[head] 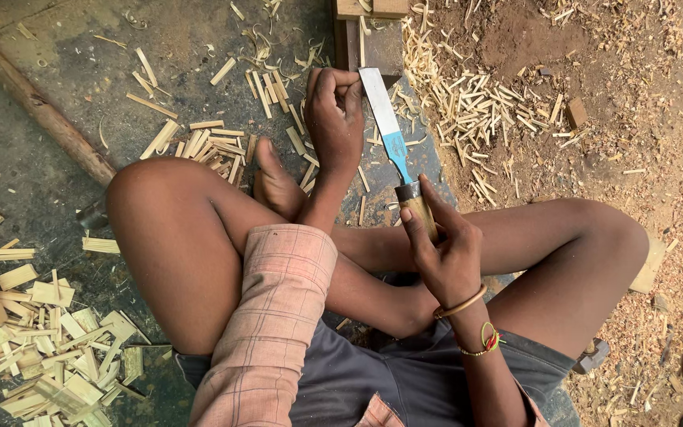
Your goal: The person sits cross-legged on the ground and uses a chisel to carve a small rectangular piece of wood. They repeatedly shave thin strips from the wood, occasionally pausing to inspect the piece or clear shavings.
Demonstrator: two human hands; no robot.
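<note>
I sit cross-legged on the ground. My right hand grips the wooden handle of a broad flat knife whose steel blade points away from me. My left hand is closed, its fingertips pinching something small right beside the top of the blade; what it pinches is too small to make out. A wooden block lies under the blade's far end.
Split bamboo strips lie scattered ahead and thin sticks to the right. A heap of cut pieces sits at my left. A long pole runs diagonally at upper left. Sawdust covers the right side.
</note>
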